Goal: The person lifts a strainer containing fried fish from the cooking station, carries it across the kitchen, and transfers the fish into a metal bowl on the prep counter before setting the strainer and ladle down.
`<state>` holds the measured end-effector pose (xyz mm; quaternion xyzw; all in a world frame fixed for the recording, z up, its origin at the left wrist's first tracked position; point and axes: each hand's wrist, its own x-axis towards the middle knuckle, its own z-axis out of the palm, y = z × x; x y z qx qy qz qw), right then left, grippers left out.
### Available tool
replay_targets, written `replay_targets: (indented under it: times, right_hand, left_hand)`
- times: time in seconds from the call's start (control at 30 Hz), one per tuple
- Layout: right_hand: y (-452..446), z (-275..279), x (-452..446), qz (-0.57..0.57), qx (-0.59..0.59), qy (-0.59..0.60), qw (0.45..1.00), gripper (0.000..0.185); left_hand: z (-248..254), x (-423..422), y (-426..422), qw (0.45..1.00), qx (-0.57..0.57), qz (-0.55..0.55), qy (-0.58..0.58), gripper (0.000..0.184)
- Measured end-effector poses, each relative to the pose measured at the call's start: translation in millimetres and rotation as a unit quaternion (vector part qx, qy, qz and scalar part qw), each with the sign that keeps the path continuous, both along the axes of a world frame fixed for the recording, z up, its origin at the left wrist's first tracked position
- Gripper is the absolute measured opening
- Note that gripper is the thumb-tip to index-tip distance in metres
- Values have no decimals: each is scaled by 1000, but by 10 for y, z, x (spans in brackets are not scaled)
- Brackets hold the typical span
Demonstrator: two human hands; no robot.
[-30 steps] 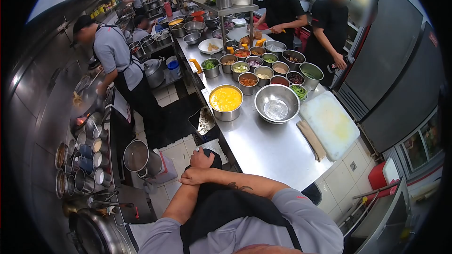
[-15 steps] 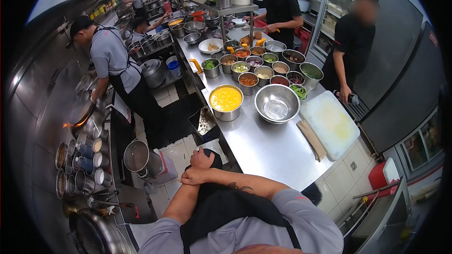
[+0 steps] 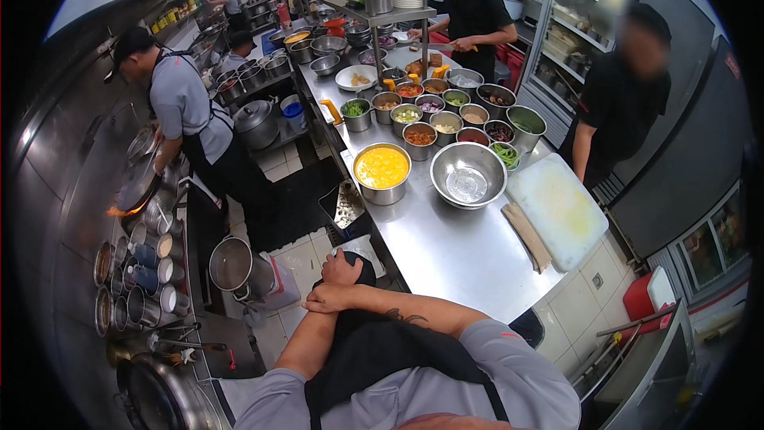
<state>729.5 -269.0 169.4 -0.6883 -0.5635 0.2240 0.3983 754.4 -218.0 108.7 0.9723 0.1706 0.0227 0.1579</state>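
Observation:
My left hand lies on my black-clad knee, its fingers loosely spread and holding nothing. Across my left wrist is my right hand, its fingers closed round it. The right forearm, with a dark tattoo, crosses my black apron. Beyond my hands, on the steel table, stand a pot of yellow liquid with lumps and an empty steel bowl. A white cutting board lies to their right, beside a folded brown cloth.
Several ingredient pots crowd the table's far part. A tall pot stands left of my hands. At the left stove a co-worker holds a pan over flame. Two people in black stand beyond the table.
My hands have stayed put. The person in black at the right has moved rightward and nearer, uncovering the lit fridge shelves. The stove co-worker has shifted slightly left, and the pan has tilted.

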Motion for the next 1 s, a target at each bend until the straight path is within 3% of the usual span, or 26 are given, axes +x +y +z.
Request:
replay_targets:
  times: [1.0]
  right_hand:
    - [-1,38,-24,-7,-3,-5,1000,47]
  left_hand:
    - [-98,-1,38,1000,2,-2,-6,67]
